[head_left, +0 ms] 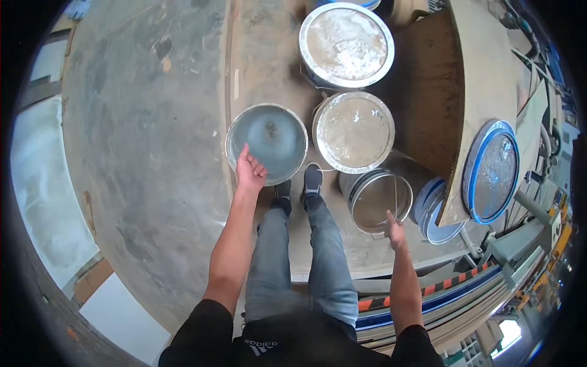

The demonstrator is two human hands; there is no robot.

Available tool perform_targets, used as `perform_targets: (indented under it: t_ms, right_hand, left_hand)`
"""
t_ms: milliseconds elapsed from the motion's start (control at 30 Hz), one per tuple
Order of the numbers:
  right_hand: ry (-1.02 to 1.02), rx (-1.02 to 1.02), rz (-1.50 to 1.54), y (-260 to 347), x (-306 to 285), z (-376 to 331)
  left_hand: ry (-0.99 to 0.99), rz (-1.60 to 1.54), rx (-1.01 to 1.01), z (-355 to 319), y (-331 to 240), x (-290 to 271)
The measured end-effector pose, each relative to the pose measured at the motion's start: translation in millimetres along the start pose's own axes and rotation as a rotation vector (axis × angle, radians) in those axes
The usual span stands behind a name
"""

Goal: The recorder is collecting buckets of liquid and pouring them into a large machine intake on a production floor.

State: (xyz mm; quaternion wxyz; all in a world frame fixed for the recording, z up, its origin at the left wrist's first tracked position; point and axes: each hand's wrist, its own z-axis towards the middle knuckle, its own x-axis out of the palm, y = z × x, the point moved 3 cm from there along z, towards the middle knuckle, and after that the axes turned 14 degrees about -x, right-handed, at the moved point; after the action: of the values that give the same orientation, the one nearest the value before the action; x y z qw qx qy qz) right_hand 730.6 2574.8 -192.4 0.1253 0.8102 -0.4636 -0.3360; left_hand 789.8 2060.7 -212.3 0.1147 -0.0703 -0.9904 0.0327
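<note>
My left hand (249,170) hovers over the near rim of a round, open bucket (231,144) with a pale blue-grey inside and a dark patch at its bottom. One finger stretches forward, the others curl loosely, and nothing shows in them. To the right, my right hand (395,232) is closed at the near right edge of a shiny metal ring (356,211), which sits at the top of a tilted-looking bucket (347,185). A thin straight line crosses this bucket's brownish top. Whether the ring is loose from the bucket, I cannot tell.
Two lidded drums, a dusty one (354,131) and a whiter one (347,46), stand ahead. A wooden box (483,67) with a blue-rimmed lid (491,171) on it rises at the right. Beside it is a blue bucket (443,232). Striped tape (428,286) runs along stacked boards behind.
</note>
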Motion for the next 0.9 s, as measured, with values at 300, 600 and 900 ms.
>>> perform_targets:
  t_ms: [300, 600, 900]
  right_hand:
    - [0.066, 0.206, -0.141, -15.0, -25.6, 12.4]
    - [0.109, 0.071, -0.096, -16.0, -16.7, 14.8]
    - [-0.063, 0.007, -0.009, -44.1, -13.3, -23.1]
  left_hand:
    - [-0.120, -0.096, -0.044, -87.1, -3.8, -39.6]
    - [-0.240, -0.592, 0.121, -214.4, -0.9, -135.8]
    - [-0.434, -0.849, 0.203, -275.0, 13.9, -295.4]
